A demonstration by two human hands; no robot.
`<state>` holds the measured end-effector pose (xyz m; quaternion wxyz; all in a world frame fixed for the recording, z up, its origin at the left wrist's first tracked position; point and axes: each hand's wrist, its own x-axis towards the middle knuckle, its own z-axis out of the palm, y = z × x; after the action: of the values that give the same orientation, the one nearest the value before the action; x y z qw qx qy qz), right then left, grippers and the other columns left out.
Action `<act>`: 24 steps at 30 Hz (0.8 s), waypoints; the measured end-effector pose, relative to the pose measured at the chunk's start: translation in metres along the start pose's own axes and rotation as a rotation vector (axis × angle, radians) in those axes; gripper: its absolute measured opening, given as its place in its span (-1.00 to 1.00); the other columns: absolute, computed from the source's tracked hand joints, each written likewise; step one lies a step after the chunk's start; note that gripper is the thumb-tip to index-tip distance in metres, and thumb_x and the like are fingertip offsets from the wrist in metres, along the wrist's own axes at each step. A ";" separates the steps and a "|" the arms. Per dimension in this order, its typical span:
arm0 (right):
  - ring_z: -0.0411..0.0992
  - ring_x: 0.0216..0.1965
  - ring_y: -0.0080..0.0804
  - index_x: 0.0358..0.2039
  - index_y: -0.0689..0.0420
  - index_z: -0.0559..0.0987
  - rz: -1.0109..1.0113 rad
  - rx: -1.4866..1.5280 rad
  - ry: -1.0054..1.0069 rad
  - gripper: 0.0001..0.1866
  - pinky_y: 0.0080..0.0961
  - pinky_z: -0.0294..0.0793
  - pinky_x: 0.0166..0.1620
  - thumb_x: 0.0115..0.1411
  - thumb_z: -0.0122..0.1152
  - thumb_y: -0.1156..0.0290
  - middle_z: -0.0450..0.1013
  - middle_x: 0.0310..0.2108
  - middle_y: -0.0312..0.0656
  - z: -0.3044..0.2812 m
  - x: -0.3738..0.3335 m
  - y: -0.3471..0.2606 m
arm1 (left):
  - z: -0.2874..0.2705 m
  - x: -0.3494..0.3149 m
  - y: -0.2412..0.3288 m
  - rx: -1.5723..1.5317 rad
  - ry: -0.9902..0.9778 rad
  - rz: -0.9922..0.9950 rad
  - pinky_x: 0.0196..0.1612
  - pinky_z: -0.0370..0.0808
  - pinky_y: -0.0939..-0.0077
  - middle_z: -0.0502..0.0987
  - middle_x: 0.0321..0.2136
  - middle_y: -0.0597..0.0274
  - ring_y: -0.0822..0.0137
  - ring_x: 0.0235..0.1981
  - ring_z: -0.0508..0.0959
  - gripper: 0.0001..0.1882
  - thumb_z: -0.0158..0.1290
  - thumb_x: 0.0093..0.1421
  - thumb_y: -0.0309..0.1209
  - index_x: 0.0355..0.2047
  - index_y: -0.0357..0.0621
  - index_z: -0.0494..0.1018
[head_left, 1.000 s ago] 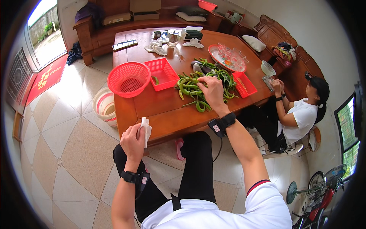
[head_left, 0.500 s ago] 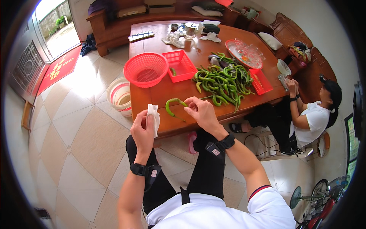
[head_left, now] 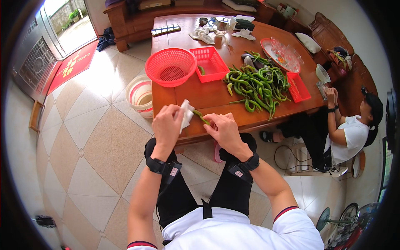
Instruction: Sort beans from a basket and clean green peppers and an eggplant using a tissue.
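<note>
**Green pepper held between tissue and fingertips**

Crumpled white tissue point(head_left: 186, 116) was bunched in the grip of the left hand point(head_left: 166, 124), thumb and fingers closed on it. One end of a slim green pepper point(head_left: 201, 116) met the paper; whether those fingers also pinched the pepper through it could not be told. The right hand's point(head_left: 224, 130) grip was clamped on the other end. The pepper lay just below the middle of the frame, against the near part of the table point(head_left: 210, 95).

A light pinch seemed best: firm enough to stop the pepper turning, soft enough not to crease its skin. The paper would probably work best folded thick and drawn along the bend, with the far end steadied.

The table was brown, glossy wood. Right of the frame's centre sat a tangled pile of peppers point(head_left: 259, 88), smooth, thin and hooked, with dark eggplants point(head_left: 249, 61) at its upper edge. Toward the upper middle stood a round basket point(head_left: 166, 81) and a rectangular basket point(head_left: 215, 77), both red and pierced with holes, seemingly plastic; one short pepper point(head_left: 201, 71) lay in the latter.
</note>
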<state>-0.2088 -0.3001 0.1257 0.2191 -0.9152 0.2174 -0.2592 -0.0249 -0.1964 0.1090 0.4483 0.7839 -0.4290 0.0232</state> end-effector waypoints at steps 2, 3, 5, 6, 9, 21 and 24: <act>0.46 -0.43 -0.28 -0.16 0.05 0.62 -0.003 0.002 0.008 -0.79 -0.36 0.29 -0.13 0.19 0.31 0.34 0.55 -0.48 -0.25 0.000 -0.001 0.000 | -0.003 0.007 -0.009 -0.003 0.040 -0.036 -0.29 0.53 0.21 0.61 -0.41 0.12 0.05 -0.38 0.63 -0.81 0.18 0.24 -0.28 -0.32 -0.15 0.61; 0.46 -0.43 -0.28 -0.16 0.04 0.62 -0.007 0.002 0.016 -0.80 -0.36 0.29 -0.14 0.19 0.31 0.34 0.55 -0.48 -0.25 0.000 0.000 0.000 | -0.003 0.007 -0.009 -0.001 0.037 -0.036 -0.29 0.53 0.21 0.61 -0.41 0.12 0.05 -0.38 0.63 -0.81 0.18 0.24 -0.28 -0.32 -0.15 0.61; 0.45 -0.43 -0.28 -0.17 0.04 0.62 0.001 0.006 0.013 -0.80 -0.36 0.29 -0.14 0.19 0.31 0.34 0.55 -0.49 -0.26 0.000 -0.001 0.001 | -0.006 0.007 -0.008 -0.050 0.053 -0.060 -0.29 0.53 0.21 0.61 -0.41 0.11 0.06 -0.38 0.63 -0.82 0.19 0.23 -0.30 -0.32 -0.16 0.61; 0.45 -0.43 -0.28 -0.17 0.03 0.62 0.004 0.012 0.008 -0.80 -0.36 0.29 -0.15 0.19 0.31 0.35 0.54 -0.49 -0.26 0.001 -0.001 0.000 | -0.007 0.004 0.001 -0.052 0.071 -0.009 -0.32 0.53 0.32 0.61 -0.43 0.08 0.17 -0.43 0.63 -0.85 0.20 0.23 -0.37 -0.30 -0.20 0.62; 0.45 -0.45 -0.29 -0.17 0.02 0.62 -0.007 0.024 0.028 -0.81 -0.36 0.28 -0.15 0.18 0.31 0.36 0.54 -0.51 -0.27 0.003 -0.001 -0.001 | 0.003 -0.013 0.022 -0.005 -0.070 0.075 -0.30 0.53 0.25 0.57 -0.41 0.10 0.07 -0.38 0.62 -0.85 0.22 0.22 -0.33 -0.28 -0.13 0.61; 0.45 -0.43 -0.29 -0.14 0.03 0.60 0.014 0.062 0.056 -0.77 -0.35 0.29 -0.14 0.17 0.33 0.35 0.54 -0.49 -0.28 -0.001 -0.004 -0.002 | -0.011 -0.010 0.017 -0.035 -0.055 0.149 -0.23 0.53 0.18 0.56 -0.38 0.14 0.05 -0.31 0.61 -0.87 0.18 0.24 -0.33 -0.28 -0.10 0.60; 0.46 -0.39 -0.29 -0.15 0.04 0.60 0.008 0.017 0.031 -0.76 -0.36 0.29 -0.13 0.16 0.36 0.34 0.55 -0.48 -0.29 -0.001 -0.004 -0.002 | -0.003 -0.018 0.015 0.021 -0.076 0.224 -0.24 0.53 0.20 0.56 -0.38 0.14 0.05 -0.31 0.60 -0.87 0.17 0.25 -0.32 -0.31 -0.10 0.60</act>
<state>-0.2116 -0.2967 0.1257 0.2246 -0.9082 0.2224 -0.2744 -0.0457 -0.1860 0.1137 0.4179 0.7361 -0.5304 0.0479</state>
